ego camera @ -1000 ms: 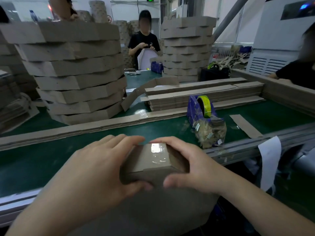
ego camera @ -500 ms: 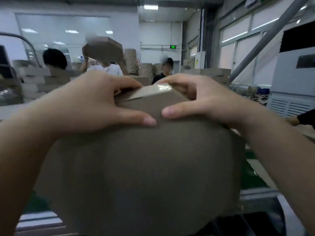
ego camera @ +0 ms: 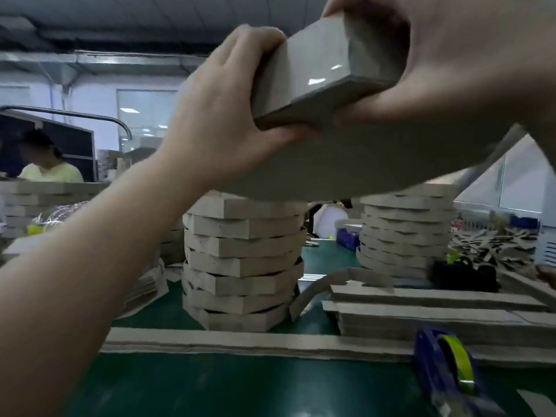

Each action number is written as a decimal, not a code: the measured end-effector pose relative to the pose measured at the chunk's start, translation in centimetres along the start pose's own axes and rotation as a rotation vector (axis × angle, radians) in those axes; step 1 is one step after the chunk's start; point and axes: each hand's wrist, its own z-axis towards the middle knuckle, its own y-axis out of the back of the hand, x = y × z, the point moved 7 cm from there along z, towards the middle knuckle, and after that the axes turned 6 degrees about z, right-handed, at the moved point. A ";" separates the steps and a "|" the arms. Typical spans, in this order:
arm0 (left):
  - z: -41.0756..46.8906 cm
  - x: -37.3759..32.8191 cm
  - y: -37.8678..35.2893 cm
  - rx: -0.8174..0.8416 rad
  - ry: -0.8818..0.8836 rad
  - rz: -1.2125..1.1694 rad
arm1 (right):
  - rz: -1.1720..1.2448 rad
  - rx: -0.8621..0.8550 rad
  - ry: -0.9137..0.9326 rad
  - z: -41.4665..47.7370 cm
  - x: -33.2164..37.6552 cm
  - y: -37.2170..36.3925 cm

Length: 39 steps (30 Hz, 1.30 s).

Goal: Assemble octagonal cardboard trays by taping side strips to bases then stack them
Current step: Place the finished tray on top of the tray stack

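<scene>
tray [ego camera: 316, 70] gripped between left hand [ego camera: 222, 115], right hand [ego camera: 451, 64]

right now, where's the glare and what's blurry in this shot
Head view: small white glints sit on the tray along its taped side; its underside and the left hand and right hand gripping it look soft from motion; the middle stack of trays is crispest; the tape dispenser at lower right is blurred.
</scene>
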 end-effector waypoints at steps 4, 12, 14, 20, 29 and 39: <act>-0.5 2.3 -2.6 -0.129 -0.058 0.158 | -0.262 -0.191 0.244 1.3 -1.0 -1.9; -4.3 11.2 -10.7 0.164 -0.148 0.572 | -0.452 -0.380 0.389 4.3 -8.5 -13.0; -5.3 12.8 -12.8 0.192 -0.177 0.645 | -0.488 -0.406 0.347 5.4 -10.7 -16.4; -7.8 18.5 -18.1 0.309 -0.027 0.875 | -0.516 -0.383 0.161 7.9 -16.7 -24.0; -10.3 25.2 -21.4 0.525 0.195 0.768 | -0.496 -0.292 0.107 10.6 -17.4 -30.2; -11.8 28.3 -23.6 0.698 0.379 0.574 | -0.217 0.019 -0.108 13.5 -19.1 -33.4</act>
